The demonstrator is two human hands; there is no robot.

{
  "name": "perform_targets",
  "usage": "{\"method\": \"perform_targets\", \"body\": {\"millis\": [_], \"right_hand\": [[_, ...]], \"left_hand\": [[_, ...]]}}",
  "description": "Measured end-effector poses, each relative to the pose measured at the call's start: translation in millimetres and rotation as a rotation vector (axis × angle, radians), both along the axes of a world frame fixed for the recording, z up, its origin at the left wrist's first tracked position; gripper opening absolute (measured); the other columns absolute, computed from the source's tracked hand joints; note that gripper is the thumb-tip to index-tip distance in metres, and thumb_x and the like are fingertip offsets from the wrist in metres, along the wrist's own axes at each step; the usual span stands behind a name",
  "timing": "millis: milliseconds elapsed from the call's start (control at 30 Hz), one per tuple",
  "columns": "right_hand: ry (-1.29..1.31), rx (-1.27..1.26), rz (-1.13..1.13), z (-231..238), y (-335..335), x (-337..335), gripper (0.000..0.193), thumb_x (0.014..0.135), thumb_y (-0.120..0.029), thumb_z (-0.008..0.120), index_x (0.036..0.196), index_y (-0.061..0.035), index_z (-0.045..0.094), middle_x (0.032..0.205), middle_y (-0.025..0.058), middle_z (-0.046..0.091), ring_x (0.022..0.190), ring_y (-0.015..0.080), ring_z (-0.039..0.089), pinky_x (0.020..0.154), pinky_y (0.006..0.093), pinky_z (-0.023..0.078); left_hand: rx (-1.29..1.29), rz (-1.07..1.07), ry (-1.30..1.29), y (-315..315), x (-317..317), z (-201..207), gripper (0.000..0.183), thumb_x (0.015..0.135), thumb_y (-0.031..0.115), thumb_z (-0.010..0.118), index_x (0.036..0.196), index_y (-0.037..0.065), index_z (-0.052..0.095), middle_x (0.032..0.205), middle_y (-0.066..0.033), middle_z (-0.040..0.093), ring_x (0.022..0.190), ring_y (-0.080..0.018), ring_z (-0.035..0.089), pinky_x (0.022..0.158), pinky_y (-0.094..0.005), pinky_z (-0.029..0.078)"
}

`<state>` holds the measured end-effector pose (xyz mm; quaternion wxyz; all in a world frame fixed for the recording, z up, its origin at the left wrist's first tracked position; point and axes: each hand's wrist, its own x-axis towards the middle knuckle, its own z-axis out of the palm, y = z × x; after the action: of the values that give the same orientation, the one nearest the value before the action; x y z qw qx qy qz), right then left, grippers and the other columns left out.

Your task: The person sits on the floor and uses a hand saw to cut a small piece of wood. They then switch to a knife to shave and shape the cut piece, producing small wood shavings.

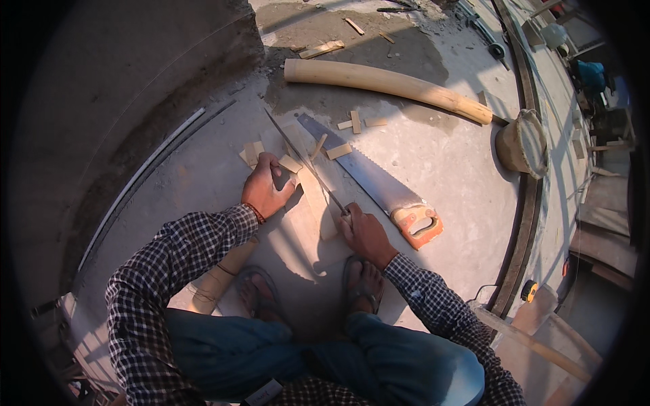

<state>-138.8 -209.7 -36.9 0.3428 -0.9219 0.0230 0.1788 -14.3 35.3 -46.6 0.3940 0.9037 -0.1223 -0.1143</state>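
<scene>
My left hand (266, 188) is closed, pinching a small wood block (290, 164) between thumb and fingers. In my right hand (367, 235) is the near end of a long, thin, tapered metal file (298, 153), edge-on. It slants away to the far left and passes close beside the block; whether they touch I cannot tell. Below the file lies a pale wooden board (313, 196). To the right rests a handsaw (376, 177) with an orange and wood-coloured handle. Several small wood pieces (338, 151) lie around the saw's tip and near my left hand.
A long, curved, peeled pole (386, 82) lies across the far floor, with a bucket (523, 143) at its right end. A dark metal rail (523, 230) bounds the right side. A concrete wall (135, 88) rises on the left. A tape measure (529, 291) sits at the lower right.
</scene>
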Motion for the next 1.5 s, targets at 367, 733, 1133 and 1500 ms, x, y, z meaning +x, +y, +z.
{"method": "perform_targets", "body": {"millis": [367,733,1133,1500], "right_hand": [[0.007,-0.049,-0.001,0.6,-0.1,-8.1,0.039,0.1,-0.032,0.058,0.121,0.0015,0.053,0.083,0.0271,0.071,0.078,0.0455,0.07,0.071,0.0549,0.056],[-0.016,0.107,-0.096,2.0,0.2,-11.3,0.04,0.1,-0.036,0.059,0.12,-0.0012,0.055,0.083,0.0295,0.07,0.079,0.0496,0.068,0.073,0.0567,0.054],[0.001,0.338,-0.306,14.0,2.7,-0.5,0.045,0.098,-0.042,0.065,0.113,0.0011,0.063,0.084,0.0284,0.07,0.081,0.0449,0.071,0.075,0.0496,0.055],[-0.01,0.696,-0.44,8.5,-5.9,12.6,0.029,0.094,-0.023,0.075,0.106,-0.005,0.055,0.072,-0.0005,0.056,0.049,0.0073,0.053,0.043,0.0247,0.042]], "left_hand": [[-0.072,0.072,0.025,-7.8,11.9,-4.8,0.019,0.099,0.016,0.061,0.108,0.0,0.055,0.083,-0.0148,0.062,0.079,-0.0286,0.065,0.074,-0.0405,0.051],[-0.14,0.03,-0.112,-5.4,15.6,-8.8,0.009,0.099,0.01,0.058,0.101,0.002,0.055,0.081,-0.0114,0.06,0.072,-0.0221,0.06,0.07,-0.0362,0.049],[-0.193,-0.071,0.054,-22.1,-4.9,17.5,0.006,0.102,0.008,0.052,0.102,0.002,0.052,0.087,-0.0133,0.065,0.08,-0.0292,0.067,0.076,-0.039,0.052],[-0.584,-0.138,0.257,-53.8,-31.2,24.1,0.01,0.107,0.009,0.047,0.1,0.002,0.05,0.087,-0.0064,0.064,0.07,-0.0109,0.06,0.066,-0.0293,0.051]]}}
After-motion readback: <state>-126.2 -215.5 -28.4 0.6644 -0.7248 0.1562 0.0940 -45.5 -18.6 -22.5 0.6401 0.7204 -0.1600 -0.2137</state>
